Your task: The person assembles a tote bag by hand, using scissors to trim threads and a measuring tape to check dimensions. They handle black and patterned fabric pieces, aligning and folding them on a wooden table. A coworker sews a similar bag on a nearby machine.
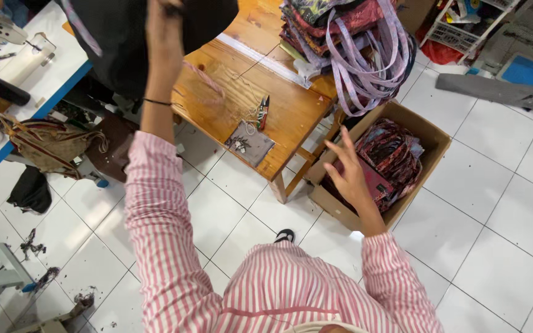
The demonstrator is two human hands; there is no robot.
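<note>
Striped pink sleeves nearest, left hand [163,24] raised, fingers clamped on black fabric [124,37] over wooden table [291,117] edge, right hand [348,172] empty, fingers spread above open cardboard box [430,132], bare tiled floor [495,216] around.

worktop [282,117]: varnished wood, glossy
bag [118,37]: matt black cloth
box [430,139]: plain brown cardboard
floor [501,203]: smooth glossy tiles

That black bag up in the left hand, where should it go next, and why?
Probably down into the cardboard box. The left hand holds the black bag raised, the right hand hovers open over the box, and similar patterned pieces already lie in it.
</note>
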